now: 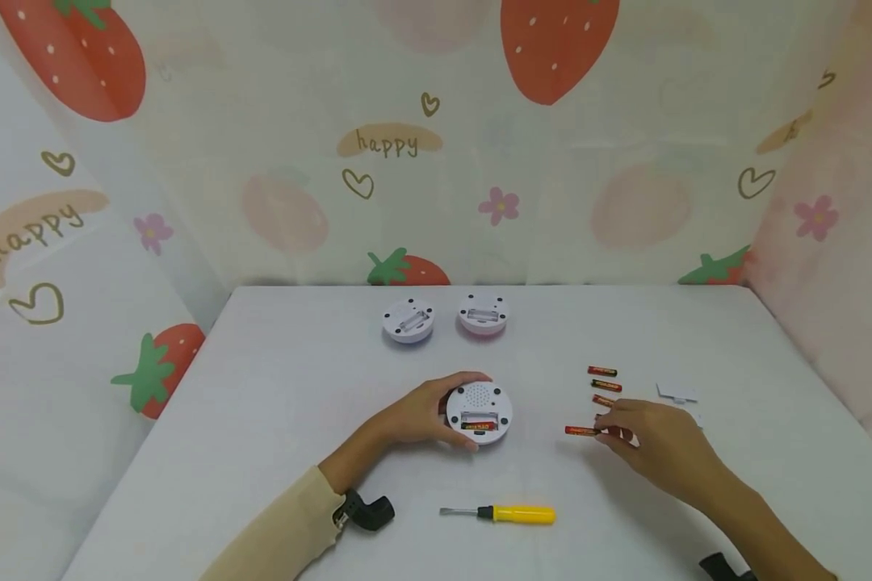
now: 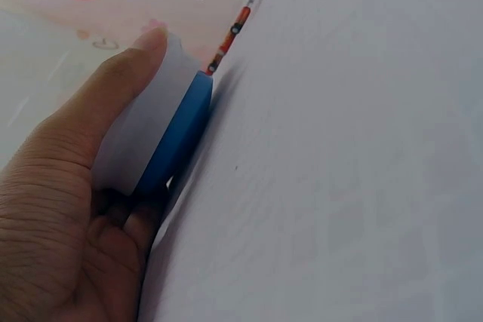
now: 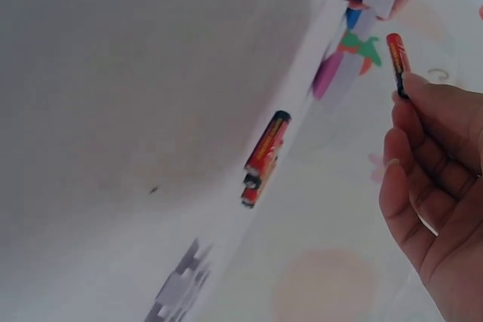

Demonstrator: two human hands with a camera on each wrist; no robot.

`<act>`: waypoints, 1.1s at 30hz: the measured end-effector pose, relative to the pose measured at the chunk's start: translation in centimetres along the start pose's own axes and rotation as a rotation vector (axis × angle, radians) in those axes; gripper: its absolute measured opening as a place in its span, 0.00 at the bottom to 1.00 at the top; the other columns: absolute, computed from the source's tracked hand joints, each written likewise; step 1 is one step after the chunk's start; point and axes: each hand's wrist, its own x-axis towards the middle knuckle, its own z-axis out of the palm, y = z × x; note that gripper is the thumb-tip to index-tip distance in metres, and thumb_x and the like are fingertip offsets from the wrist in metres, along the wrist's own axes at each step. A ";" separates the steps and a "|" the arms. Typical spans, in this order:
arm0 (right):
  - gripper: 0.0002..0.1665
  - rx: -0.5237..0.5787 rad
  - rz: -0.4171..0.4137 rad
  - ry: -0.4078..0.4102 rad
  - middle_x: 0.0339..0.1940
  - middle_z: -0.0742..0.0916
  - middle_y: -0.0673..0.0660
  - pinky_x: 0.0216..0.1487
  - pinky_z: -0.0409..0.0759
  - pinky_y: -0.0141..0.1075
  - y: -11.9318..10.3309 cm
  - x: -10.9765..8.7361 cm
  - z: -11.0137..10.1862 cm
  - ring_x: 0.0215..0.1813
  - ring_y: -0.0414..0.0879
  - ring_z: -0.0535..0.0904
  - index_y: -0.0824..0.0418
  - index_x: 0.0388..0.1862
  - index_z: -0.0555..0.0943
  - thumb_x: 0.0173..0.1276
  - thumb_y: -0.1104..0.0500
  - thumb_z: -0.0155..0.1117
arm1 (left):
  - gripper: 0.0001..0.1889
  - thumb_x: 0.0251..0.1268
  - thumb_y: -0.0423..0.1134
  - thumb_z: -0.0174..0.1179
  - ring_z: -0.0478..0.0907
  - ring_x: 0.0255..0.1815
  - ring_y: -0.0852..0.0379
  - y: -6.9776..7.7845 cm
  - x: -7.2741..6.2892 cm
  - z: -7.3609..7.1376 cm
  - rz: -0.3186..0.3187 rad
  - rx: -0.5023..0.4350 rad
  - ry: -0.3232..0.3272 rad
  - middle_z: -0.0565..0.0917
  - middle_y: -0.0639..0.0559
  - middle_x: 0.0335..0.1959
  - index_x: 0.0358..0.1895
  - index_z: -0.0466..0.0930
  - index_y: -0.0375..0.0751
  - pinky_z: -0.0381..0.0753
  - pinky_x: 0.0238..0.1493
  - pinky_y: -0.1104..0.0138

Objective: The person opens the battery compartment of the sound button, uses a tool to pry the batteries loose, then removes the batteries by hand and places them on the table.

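Fingers and thumb of my left hand (image 1: 425, 413) grip the sides of a round white device (image 1: 478, 394), which has a blue part on the table side (image 2: 181, 133). Its battery compartment faces up, with one red-and-black battery (image 1: 478, 425) in the lower slot; the upper slot is bare. To the right, my right hand (image 1: 657, 444) pinches another battery (image 3: 396, 54) by its black end between thumb and fingertips, raised above the table. Close behind that hand lies a column of several more batteries (image 1: 602, 371), partly covered by its fingers in the head view.
Two similar round devices (image 1: 408, 320) lie at the back, compartments up, no batteries in them. A yellow-handled screwdriver (image 1: 523, 514) lies near the front. White battery covers (image 1: 676, 392) rest right of the batteries, partly behind my right hand. Printed curtains surround the table (image 1: 298, 347).
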 end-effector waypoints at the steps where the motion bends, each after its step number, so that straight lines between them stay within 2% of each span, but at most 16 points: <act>1: 0.12 0.007 0.008 -0.003 0.33 0.88 0.43 0.26 0.74 0.30 0.2 -0.2 0.0 0.28 0.32 0.74 0.51 0.36 0.91 0.52 0.63 0.82 | 0.48 0.47 0.49 0.82 0.71 0.64 0.64 0.0 0.0 0.0 0.002 -0.001 0.001 0.74 0.67 0.66 0.74 0.65 0.66 0.68 0.71 0.66; 6: 0.12 0.037 0.031 -0.022 0.26 0.81 0.35 0.25 0.71 0.28 0.9 -1.0 0.1 0.27 0.30 0.70 0.50 0.34 0.90 0.53 0.65 0.81 | 0.48 0.47 0.49 0.82 0.71 0.64 0.63 0.0 -0.1 0.1 0.005 -0.003 0.008 0.74 0.66 0.65 0.74 0.65 0.67 0.69 0.70 0.64; 9: 0.12 0.039 0.037 -0.034 0.24 0.78 0.33 0.25 0.70 0.27 1.3 -1.3 0.1 0.27 0.30 0.70 0.49 0.31 0.89 0.52 0.65 0.81 | 0.48 0.47 0.49 0.82 0.70 0.64 0.64 0.0 -0.1 0.1 -0.007 -0.004 0.010 0.74 0.67 0.65 0.74 0.65 0.68 0.69 0.70 0.64; 14: 0.11 0.020 0.085 -0.080 0.23 0.78 0.35 0.24 0.69 0.28 1.8 -1.4 -0.2 0.27 0.31 0.69 0.50 0.32 0.89 0.54 0.64 0.81 | 0.49 0.46 0.50 0.82 0.70 0.64 0.64 -0.1 -0.1 0.2 -0.025 -0.004 0.011 0.74 0.68 0.65 0.74 0.64 0.68 0.69 0.70 0.64; 18: 0.10 0.019 0.120 -0.102 0.22 0.77 0.36 0.24 0.67 0.29 2.0 -1.6 -0.4 0.27 0.32 0.69 0.51 0.33 0.90 0.54 0.64 0.80 | 0.49 0.47 0.49 0.82 0.70 0.64 0.63 -0.1 0.0 0.2 -0.013 -0.003 0.009 0.73 0.67 0.67 0.75 0.64 0.65 0.68 0.71 0.63; 24: 0.10 0.000 0.124 -0.118 0.23 0.78 0.37 0.24 0.69 0.30 2.4 -1.6 -0.2 0.27 0.33 0.69 0.52 0.33 0.90 0.54 0.65 0.80 | 0.48 0.47 0.49 0.82 0.70 0.65 0.65 -0.1 0.0 0.2 -0.022 -0.008 0.005 0.73 0.68 0.67 0.74 0.64 0.69 0.68 0.71 0.64; 33: 0.10 -0.006 0.123 -0.148 0.24 0.79 0.38 0.24 0.68 0.30 3.0 -1.3 0.1 0.27 0.33 0.69 0.53 0.33 0.90 0.54 0.65 0.79 | 0.48 0.48 0.49 0.81 0.70 0.65 0.64 0.2 0.0 0.1 -0.017 -0.005 0.005 0.73 0.67 0.67 0.75 0.64 0.65 0.67 0.72 0.64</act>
